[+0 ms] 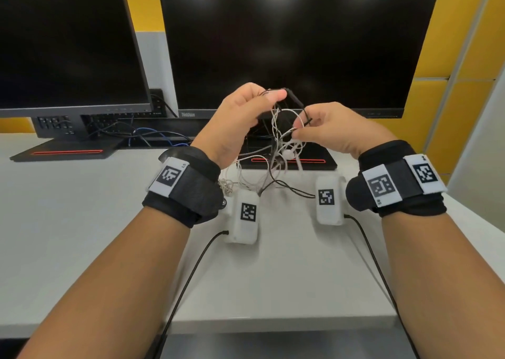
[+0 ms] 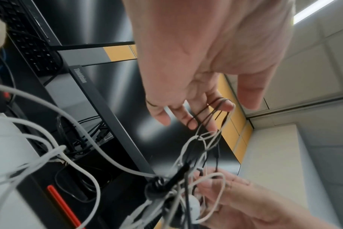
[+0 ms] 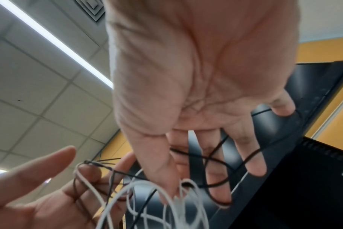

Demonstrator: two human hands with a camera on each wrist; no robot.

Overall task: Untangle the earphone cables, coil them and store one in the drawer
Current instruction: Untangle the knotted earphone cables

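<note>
A tangle of white earphone cable [image 1: 284, 140] and black earphone cable [image 1: 296, 100] hangs in the air before the middle monitor, and its lower strands [image 1: 246, 179] trail on the white table [image 1: 82, 222]. My left hand [image 1: 269, 99] holds the top of the tangle, with black loops [image 2: 204, 111] over its fingers [image 2: 192, 124]. My right hand [image 1: 300, 130] pinches a black strand lower right, and black cable [image 3: 215, 184] threads between its spread fingers [image 3: 254, 167]. White loops [image 3: 157, 199] hang between the hands. A white earbud [image 2: 193, 203] dangles in the knot.
Two dark monitors [image 1: 300, 44] [image 1: 62, 44] stand at the back on black stands with red stripes [image 1: 288, 161]. A keyboard [image 1: 109, 121] and loose wires lie under the left one. White marker boxes [image 1: 243, 219] [image 1: 329, 200] with black leads sit by my wrists. The table's front edge [image 1: 273, 323] is near.
</note>
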